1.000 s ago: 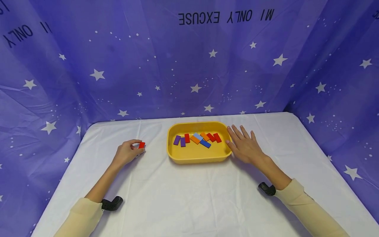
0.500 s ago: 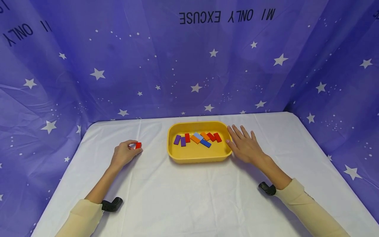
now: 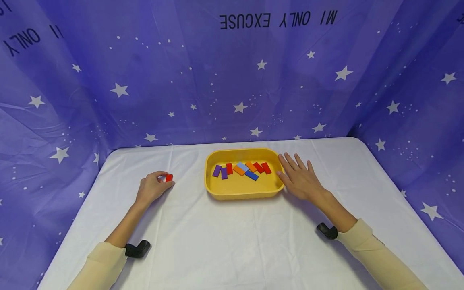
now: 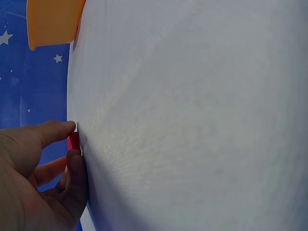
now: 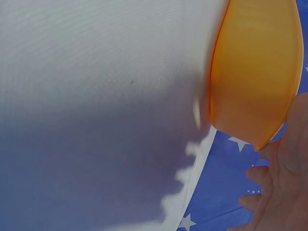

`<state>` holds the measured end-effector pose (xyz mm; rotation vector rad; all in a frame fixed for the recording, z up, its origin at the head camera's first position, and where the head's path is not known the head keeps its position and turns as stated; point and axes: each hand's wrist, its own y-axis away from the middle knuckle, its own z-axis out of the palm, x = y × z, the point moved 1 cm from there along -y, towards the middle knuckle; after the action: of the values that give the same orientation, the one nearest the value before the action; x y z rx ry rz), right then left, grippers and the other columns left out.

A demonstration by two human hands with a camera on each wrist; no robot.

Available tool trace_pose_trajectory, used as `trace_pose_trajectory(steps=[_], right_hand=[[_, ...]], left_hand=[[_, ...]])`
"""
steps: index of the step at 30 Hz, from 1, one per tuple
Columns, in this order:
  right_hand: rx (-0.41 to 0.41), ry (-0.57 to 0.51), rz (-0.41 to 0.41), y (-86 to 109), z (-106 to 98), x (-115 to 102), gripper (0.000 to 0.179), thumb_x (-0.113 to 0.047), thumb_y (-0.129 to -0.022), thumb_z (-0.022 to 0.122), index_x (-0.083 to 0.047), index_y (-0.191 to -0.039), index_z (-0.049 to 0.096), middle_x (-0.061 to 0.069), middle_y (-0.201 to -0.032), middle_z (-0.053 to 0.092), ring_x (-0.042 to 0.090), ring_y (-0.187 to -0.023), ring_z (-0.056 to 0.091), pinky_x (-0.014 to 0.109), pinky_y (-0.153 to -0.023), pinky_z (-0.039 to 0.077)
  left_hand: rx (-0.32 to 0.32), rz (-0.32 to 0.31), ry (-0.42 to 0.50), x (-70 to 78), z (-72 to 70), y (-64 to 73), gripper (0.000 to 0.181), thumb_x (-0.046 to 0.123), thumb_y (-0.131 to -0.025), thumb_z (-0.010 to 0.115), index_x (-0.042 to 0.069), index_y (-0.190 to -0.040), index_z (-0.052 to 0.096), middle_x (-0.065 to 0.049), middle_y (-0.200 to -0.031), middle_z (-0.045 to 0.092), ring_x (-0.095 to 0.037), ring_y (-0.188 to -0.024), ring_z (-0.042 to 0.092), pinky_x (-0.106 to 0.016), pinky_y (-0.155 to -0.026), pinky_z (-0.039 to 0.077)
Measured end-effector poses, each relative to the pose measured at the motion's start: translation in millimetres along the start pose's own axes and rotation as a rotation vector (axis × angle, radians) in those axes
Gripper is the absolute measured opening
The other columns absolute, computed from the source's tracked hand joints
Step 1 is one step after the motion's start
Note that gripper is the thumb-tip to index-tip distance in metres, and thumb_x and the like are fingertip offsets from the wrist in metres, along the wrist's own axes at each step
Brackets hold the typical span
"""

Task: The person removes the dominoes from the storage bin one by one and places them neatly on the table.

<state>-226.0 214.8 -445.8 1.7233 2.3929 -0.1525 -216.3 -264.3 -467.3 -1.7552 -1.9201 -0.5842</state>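
My left hand (image 3: 152,189) pinches a small red rectangular block (image 3: 169,177) between thumb and fingers, low over the white cloth left of the yellow tray (image 3: 243,196). In the left wrist view the red block (image 4: 73,141) shows as a narrow strip at the fingertips, right at the cloth. My right hand (image 3: 301,182) has its fingers straight and spread, with thumb and index fingertips at the tray's right rim. Inside the tray lie several flat blocks: purple (image 3: 216,171), red (image 3: 266,168), orange (image 3: 239,170), light blue (image 3: 243,166) and blue (image 3: 251,175).
A white cloth (image 3: 217,241) covers the table. Behind it and along both sides hangs a purple curtain (image 3: 203,80) with white stars. Black wrist devices (image 3: 137,249) sit at both sleeve cuffs.
My left hand has shifted slightly left with the red block, then stayed almost still over the last half second. The right hand and tray hold their places.
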Motion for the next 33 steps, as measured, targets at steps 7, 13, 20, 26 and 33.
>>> trace_pose_trajectory(steps=[7, 13, 20, 26, 33], right_hand=[[0.021, 0.013, -0.008, -0.6, 0.1, 0.0, 0.068, -0.051, -0.106, 0.029, -0.015, -0.161, 0.014, 0.014, -0.165, 0.014, 0.044, -0.148, 0.005, 0.070, -0.110, -0.002], [0.032, 0.018, -0.013, 0.0, 0.8, 0.7, 0.068, -0.051, -0.106, 0.030, -0.015, -0.161, 0.014, 0.013, -0.165, 0.013, 0.043, -0.149, 0.005, 0.070, -0.110, -0.002], [0.029, 0.029, -0.015, -1.3, 0.1, 0.2, 0.068, -0.052, -0.106, 0.029, -0.015, -0.161, 0.014, 0.012, -0.165, 0.013, 0.042, -0.149, 0.004, 0.070, -0.110, -0.002], [0.035, 0.025, -0.018, -0.6, 0.1, 0.2, 0.067, -0.050, -0.106, 0.031, -0.014, -0.161, 0.015, 0.013, -0.164, 0.015, 0.043, -0.148, 0.006, 0.070, -0.110, -0.001], [0.034, 0.022, -0.019, 1.1, 0.3, -0.6, 0.067, -0.050, -0.106, 0.029, -0.013, -0.161, 0.016, 0.015, -0.164, 0.015, 0.045, -0.148, 0.007, 0.071, -0.110, -0.001]], left_hand=[[-0.003, -0.002, -0.010, 0.2, -0.7, -1.2, 0.048, 0.026, -0.087, 0.075, -0.003, -0.123, 0.065, -0.008, -0.077, 0.062, -0.022, -0.066, 0.054, -0.032, -0.058, 0.041], [-0.019, -0.017, -0.021, 0.9, -0.8, -2.0, 0.049, 0.028, -0.087, 0.075, -0.003, -0.124, 0.064, -0.008, -0.079, 0.062, -0.022, -0.068, 0.054, -0.032, -0.058, 0.041], [-0.016, -0.021, -0.018, 1.4, -2.1, -1.8, 0.049, 0.029, -0.087, 0.075, -0.003, -0.124, 0.065, -0.008, -0.078, 0.062, -0.022, -0.068, 0.055, -0.032, -0.059, 0.041], [-0.017, -0.036, -0.010, 1.5, -3.5, -1.0, 0.050, 0.030, -0.087, 0.076, -0.003, -0.123, 0.065, -0.009, -0.080, 0.063, -0.023, -0.070, 0.056, -0.032, -0.060, 0.042], [0.008, -0.049, 0.040, 1.4, -6.8, 0.5, 0.050, 0.033, -0.089, 0.075, -0.004, -0.122, 0.065, -0.009, -0.080, 0.067, -0.021, -0.064, 0.059, -0.031, -0.055, 0.044]])
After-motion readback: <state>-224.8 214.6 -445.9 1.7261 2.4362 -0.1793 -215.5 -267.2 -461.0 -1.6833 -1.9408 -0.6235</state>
